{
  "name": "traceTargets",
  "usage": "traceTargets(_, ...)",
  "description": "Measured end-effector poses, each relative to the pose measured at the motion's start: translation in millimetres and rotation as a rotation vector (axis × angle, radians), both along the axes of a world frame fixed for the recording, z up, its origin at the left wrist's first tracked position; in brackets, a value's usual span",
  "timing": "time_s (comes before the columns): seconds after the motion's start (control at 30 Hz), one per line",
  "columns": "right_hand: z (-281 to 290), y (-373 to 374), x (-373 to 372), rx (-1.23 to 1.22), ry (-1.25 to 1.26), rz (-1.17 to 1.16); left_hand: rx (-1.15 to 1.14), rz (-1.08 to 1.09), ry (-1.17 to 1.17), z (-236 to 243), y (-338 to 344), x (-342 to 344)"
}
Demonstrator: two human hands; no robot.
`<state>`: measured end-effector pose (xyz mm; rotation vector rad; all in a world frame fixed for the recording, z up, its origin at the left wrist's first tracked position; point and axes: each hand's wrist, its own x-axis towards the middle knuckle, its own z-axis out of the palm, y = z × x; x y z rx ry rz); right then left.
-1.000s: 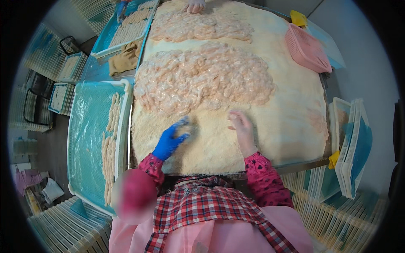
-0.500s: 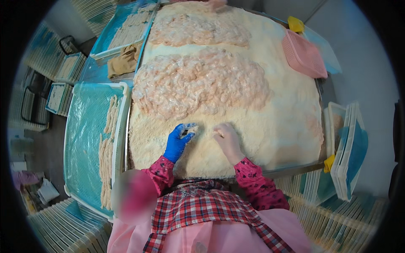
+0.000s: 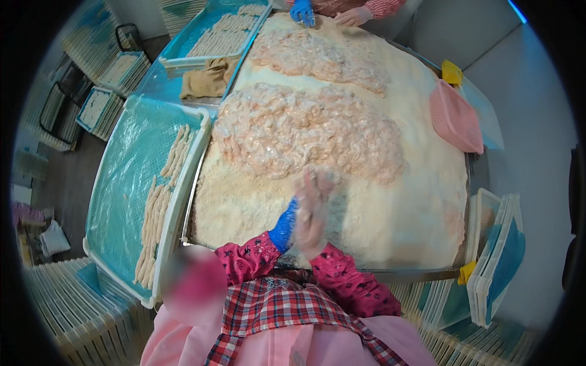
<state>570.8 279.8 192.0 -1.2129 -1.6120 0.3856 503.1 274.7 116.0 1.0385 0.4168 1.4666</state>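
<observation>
My left hand point(image 3: 284, 229) wears a blue glove and my right hand point(image 3: 314, 210) a clear one. They are pressed palm to palm, raised a little above the breadcrumb-covered table point(image 3: 238, 210), and blurred by motion. What lies between the palms is hidden. Just beyond them spreads a wide heap of pale pink raw pieces point(image 3: 305, 128). At my left stands a teal mesh tray point(image 3: 116, 183) holding rows of breaded sticks point(image 3: 155, 213).
A second pink heap point(image 3: 317, 55) lies farther back, where another person's gloved hands point(image 3: 303, 11) work. A far tray point(image 3: 220, 33), a brown cloth point(image 3: 207, 79), a pink basket point(image 3: 455, 116) and stacked trays point(image 3: 500, 256) ring the table.
My hands have lifted off the crumbs and come together palm to palm. Before, they were apart on the crumb layer, then closed in on a small piece.
</observation>
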Motion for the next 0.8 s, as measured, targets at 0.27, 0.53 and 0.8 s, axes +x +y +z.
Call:
traceTargets(0.27,0,12,3,0.055,-0.271,0.134,-0.556,-0.144,-0.102,53,-2,-25)
traceTargets(0.53,-13,-4,19,-0.073,-0.185,0.057,-0.915,-0.37,-0.283,39,1,-8)
traceTargets(0.8,-48,-49,91,-0.452,-0.161,-0.098,-1.092,-0.133,-0.107,14,6,-81)
